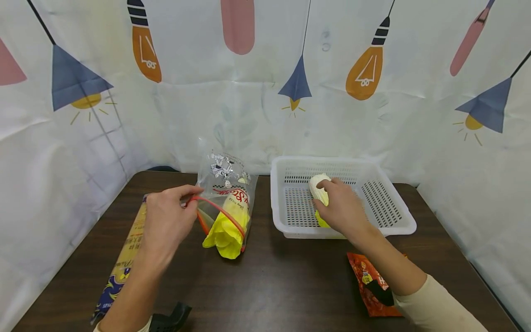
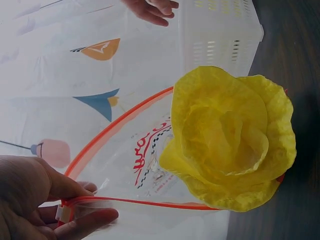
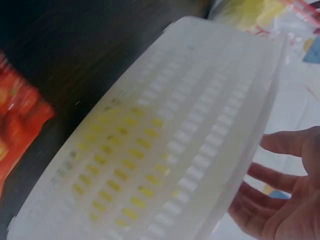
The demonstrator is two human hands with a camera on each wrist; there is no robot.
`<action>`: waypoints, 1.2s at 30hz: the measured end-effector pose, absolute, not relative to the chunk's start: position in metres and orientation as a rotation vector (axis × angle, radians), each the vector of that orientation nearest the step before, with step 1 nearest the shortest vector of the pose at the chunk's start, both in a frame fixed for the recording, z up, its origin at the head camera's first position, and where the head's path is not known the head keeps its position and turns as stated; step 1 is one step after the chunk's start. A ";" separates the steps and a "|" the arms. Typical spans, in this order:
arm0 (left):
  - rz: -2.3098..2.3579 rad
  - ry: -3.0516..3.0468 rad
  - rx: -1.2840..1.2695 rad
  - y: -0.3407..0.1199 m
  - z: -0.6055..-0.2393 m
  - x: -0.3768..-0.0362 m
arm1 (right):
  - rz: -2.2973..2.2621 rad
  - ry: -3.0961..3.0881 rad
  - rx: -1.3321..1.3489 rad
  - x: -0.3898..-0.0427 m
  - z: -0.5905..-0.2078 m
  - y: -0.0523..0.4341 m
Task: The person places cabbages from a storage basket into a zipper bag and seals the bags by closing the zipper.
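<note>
On the dark brown table (image 1: 282, 276), seen from your head camera, your left hand (image 1: 166, 223) pinches the orange-red zip rim of a clear zip-lock bag (image 1: 226, 184), holding its mouth open toward you. Inside the bag lies a yellow napa cabbage (image 1: 226, 230), its long axis running from the back of the bag toward you, the leafy end sticking out of the mouth and the base hidden further in. Just right of the bag stands a white perforated basket (image 1: 390, 203). Your right hand (image 1: 342, 207) is down inside it, fingers curled over a second cabbage (image 1: 318, 189), whose pale end points to the back wall and whose yellow leaves point at you. A long printed box (image 1: 124, 263) lies under your left forearm, and a red snack packet (image 1: 373, 286) lies beside your right forearm.

From your left wrist camera, your thumb and fingers (image 2: 85, 220) squeeze the rim at the zip's end, and the bag's mouth gapes wide. The cabbage's (image 2: 230, 145) ruffled leaf end faces the lens, filling the right side of the opening. The basket (image 2: 220, 35) sits beyond it.

From your right wrist camera, the picture is blurred; the basket's slotted wall (image 3: 165, 150) fills the view, with yellow showing through the slots. Your fingers (image 3: 280, 185) show loosely spread behind the rim, and the grip itself cannot be told here
</note>
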State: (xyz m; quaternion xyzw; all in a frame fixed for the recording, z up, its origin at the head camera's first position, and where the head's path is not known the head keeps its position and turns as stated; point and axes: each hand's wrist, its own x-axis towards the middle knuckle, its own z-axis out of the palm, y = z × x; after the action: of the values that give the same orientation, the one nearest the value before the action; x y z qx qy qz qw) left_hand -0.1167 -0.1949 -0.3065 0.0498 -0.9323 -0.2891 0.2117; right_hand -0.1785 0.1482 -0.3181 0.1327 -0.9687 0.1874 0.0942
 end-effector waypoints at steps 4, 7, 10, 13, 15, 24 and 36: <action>-0.798 -2.613 0.153 -0.196 -0.307 -0.116 | 0.458 -2.935 0.318 -0.185 -0.322 0.160; -0.812 -2.639 0.172 -0.198 -0.309 -0.117 | 0.396 -2.998 0.271 -0.188 -0.326 0.166; -0.827 -2.646 0.191 -0.201 -0.312 -0.117 | 0.382 -3.073 0.228 -0.189 -0.329 0.171; -0.819 -2.640 0.211 -0.206 -0.317 -0.116 | 0.381 -3.135 0.212 -0.191 -0.333 0.176; -0.807 -2.620 0.232 -0.211 -0.322 -0.115 | 0.371 -3.168 0.217 -0.194 -0.336 0.179; -0.801 -2.600 0.342 -0.220 -0.347 -0.105 | 0.353 -3.279 0.229 -0.204 -0.339 0.189; -0.868 -2.632 0.373 -0.201 -0.349 -0.104 | 0.388 -3.319 0.286 -0.211 -0.344 0.196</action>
State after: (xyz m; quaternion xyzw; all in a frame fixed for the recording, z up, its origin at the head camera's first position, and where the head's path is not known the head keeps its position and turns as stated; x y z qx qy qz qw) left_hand -0.1040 -0.2010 -0.3489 0.1313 -0.9272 -0.3057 0.1718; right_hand -0.2111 0.1956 -0.3443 0.0847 -0.9840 0.1151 -0.1060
